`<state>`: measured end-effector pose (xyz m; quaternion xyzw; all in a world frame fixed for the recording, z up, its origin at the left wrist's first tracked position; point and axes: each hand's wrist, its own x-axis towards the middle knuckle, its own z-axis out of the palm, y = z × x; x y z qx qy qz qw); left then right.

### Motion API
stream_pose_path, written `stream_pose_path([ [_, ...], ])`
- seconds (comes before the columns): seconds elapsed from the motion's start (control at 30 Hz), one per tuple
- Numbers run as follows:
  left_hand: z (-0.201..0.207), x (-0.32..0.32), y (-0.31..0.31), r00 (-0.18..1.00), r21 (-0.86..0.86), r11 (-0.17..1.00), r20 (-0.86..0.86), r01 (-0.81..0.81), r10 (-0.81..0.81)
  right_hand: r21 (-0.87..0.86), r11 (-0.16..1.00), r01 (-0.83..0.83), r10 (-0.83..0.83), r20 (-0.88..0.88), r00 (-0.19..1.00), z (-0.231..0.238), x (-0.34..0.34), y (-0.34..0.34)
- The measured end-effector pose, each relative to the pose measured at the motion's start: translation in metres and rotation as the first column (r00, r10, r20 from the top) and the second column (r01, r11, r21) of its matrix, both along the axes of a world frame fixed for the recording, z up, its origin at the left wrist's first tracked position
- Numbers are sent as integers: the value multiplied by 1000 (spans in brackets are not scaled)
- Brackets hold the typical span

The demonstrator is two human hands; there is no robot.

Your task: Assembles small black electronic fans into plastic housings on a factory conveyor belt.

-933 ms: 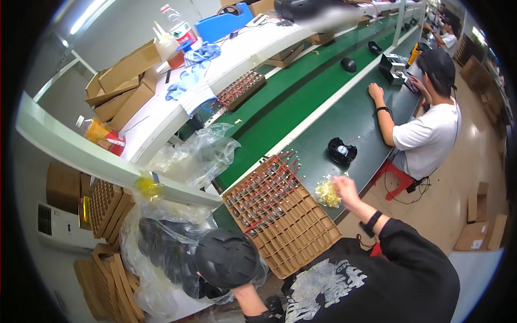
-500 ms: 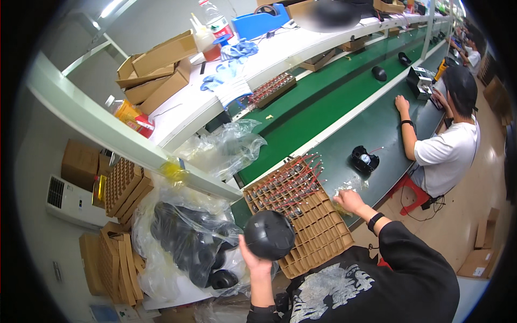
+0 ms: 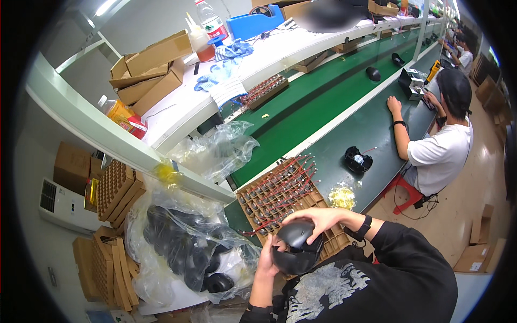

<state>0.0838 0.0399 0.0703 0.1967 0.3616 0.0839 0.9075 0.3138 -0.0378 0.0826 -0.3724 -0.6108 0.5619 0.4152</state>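
Observation:
Both my hands are closed on a glossy black rounded plastic shell in front of my chest. My left hand grips its left side. From above and the right, my right hand curls its fingers over the shell. A dark gap shows across the shell between its upper and lower parts. Just behind it lies a divided cardboard tray, its far cells filled with small parts on red wires. A pile of yellowish-white scraps lies beyond my right hand.
Left of me, a clear plastic bag holds several black shells. An opened black shell with a wire sits on the dark bench. Past it runs a green conveyor belt. A co-worker sits at the right beside a small machine.
My right hand has moved left from the scrap pile onto the shell. The shell, still in my left hand, has shifted slightly right and turned, showing a gap.

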Motion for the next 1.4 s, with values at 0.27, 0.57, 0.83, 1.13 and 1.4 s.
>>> stream_pose_path([
  [0.27, -41, -36, 2, 864, 25, 894, 269, -448, 426, -793, 551, 259, -806, -586, -80, -94, 50, 11],
  [0.57, -43, -48, 1, 817, 7, 819, 70, -574, 572, -844, 338, 417, -932, -362, 23, -161, 165, 114],
  [0.83, -48, -53, 4, 701, -71, 698, -68, -713, 710, -679, 217, 702, -943, -332, -30, -173, 213, 189],
  [1.13, -37, -6, 23, 722, -205, 705, -16, -679, 691, 124, 976, 181, -185, 24, 982, -43, -15, 49],
  [1.4, -66, -20, 23, 803, 10, 873, 398, -488, 444, 164, 961, 224, -253, 179, 951, -3, -37, 7],
])
